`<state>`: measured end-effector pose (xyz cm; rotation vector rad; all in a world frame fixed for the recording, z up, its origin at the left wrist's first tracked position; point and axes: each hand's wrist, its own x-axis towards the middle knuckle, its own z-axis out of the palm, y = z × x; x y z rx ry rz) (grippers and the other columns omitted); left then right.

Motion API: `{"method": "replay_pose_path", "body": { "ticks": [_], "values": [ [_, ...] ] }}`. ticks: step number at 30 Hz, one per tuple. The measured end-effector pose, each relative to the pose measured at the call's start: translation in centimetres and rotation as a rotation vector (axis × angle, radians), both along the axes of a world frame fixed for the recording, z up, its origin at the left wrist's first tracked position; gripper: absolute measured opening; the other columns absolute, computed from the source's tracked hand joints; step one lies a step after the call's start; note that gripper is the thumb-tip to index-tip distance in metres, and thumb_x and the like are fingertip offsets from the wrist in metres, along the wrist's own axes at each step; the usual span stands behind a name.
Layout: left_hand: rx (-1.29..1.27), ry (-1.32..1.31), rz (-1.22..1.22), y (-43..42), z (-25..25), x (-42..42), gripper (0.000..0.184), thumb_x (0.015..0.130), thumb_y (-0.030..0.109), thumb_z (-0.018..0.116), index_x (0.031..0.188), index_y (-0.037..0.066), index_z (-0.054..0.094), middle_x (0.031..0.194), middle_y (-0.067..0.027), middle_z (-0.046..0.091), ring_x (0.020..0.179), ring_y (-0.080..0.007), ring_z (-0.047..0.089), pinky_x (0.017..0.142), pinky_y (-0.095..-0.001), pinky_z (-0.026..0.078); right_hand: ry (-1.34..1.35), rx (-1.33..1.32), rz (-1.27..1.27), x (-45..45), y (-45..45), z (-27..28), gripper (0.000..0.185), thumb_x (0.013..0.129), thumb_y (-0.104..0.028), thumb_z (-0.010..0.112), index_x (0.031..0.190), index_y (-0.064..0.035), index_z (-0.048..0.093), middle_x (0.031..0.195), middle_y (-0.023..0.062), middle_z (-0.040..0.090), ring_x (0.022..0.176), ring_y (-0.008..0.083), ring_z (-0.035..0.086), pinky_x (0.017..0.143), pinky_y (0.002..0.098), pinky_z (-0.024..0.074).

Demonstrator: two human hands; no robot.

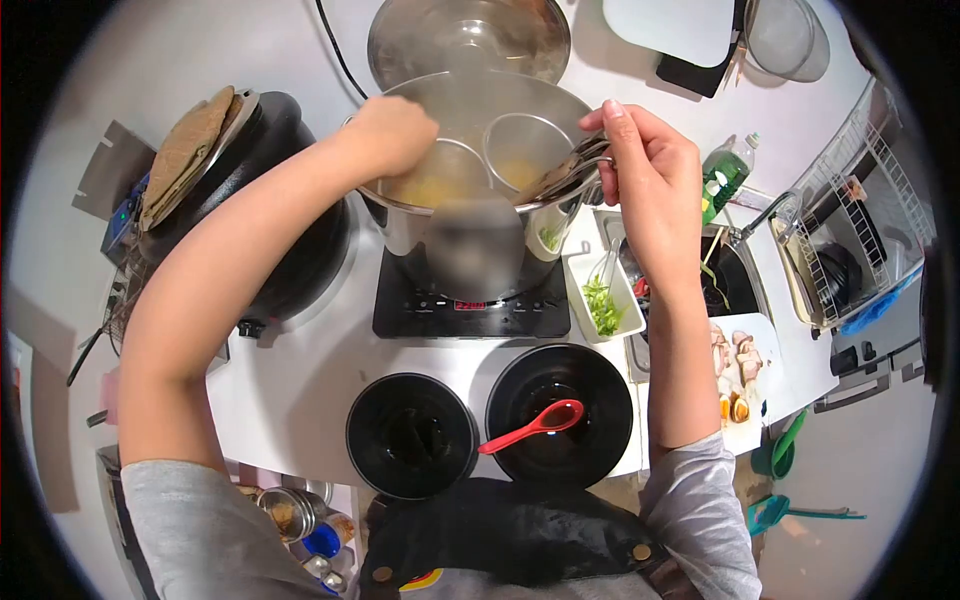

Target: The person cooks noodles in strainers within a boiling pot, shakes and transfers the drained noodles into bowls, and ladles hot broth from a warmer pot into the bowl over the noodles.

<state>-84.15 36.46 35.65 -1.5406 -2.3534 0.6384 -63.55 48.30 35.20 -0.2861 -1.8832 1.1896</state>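
A large metal pot (405, 230) stands on a black induction cooker (470, 318). Two round strainer baskets, one on the left (450, 148) and one on the right (520, 118), sit inside it with yellowish food in cloudy liquid. My left hand (395, 135) is closed above the pot's left rim, by the left basket; what its fingers hold is hidden. At the right rim my right hand (655, 165) pinches a brown, flat, layered thing (568, 172) that slants down into the pot. A blurred patch covers part of the pot's front.
Two black bowls, left (412, 435) and right (590, 460), stand in front, a red spoon (540, 425) across the right one. Chopped greens fill a white dish (628, 318). A board (765, 350) bears meat and egg halves. A black cooker (310, 240) stands left; a lid (470, 40) lies behind.
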Motion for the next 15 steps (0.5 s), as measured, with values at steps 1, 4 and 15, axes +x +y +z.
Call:
{"method": "replay_pose_path", "body": {
  "ticks": [1, 4, 15],
  "values": [
    [0.041, 0.033, -0.034, 0.6, 0.1, -0.4, 0.013, 0.069, 0.010, 0.060, 0.077, 0.006, 0.070, 0.077, -0.0180, 0.065, 0.077, -0.0328, 0.065, 0.071, -0.0406, 0.052, -0.008, 0.015, -0.002, -0.1, 0.1, -0.1, 0.030, 0.091, -0.023, 0.053, 0.077, 0.0012, 0.063, 0.047, -0.0016, 0.041, 0.047, 0.0033, 0.037, 0.043, 0.0231, 0.0294],
    [0.051, -0.127, -0.142, -0.1, 0.5, 1.9, 0.011, 0.069, 0.010, 0.059, 0.073, 0.005, 0.068, 0.075, -0.0183, 0.065, 0.072, -0.0336, 0.065, 0.066, -0.0404, 0.052, -0.021, 0.081, -0.031, -0.2, 0.5, -0.5, 0.030, 0.090, -0.022, 0.053, 0.076, 0.0026, 0.062, 0.046, 0.0000, 0.039, 0.047, 0.0046, 0.034, 0.043, 0.0256, 0.0283],
    [0.011, 0.083, -0.010, 0.0, 0.9, 0.0, 0.016, 0.067, 0.009, 0.062, 0.080, 0.007, 0.070, 0.079, -0.0158, 0.066, 0.077, -0.0321, 0.065, 0.066, -0.0396, 0.053, -0.012, 0.123, -0.041, -0.3, -0.3, -0.3, 0.032, 0.090, -0.022, 0.055, 0.072, 0.0041, 0.060, 0.046, 0.0012, 0.039, 0.047, 0.0049, 0.034, 0.043, 0.0258, 0.0280]
  ]
}}
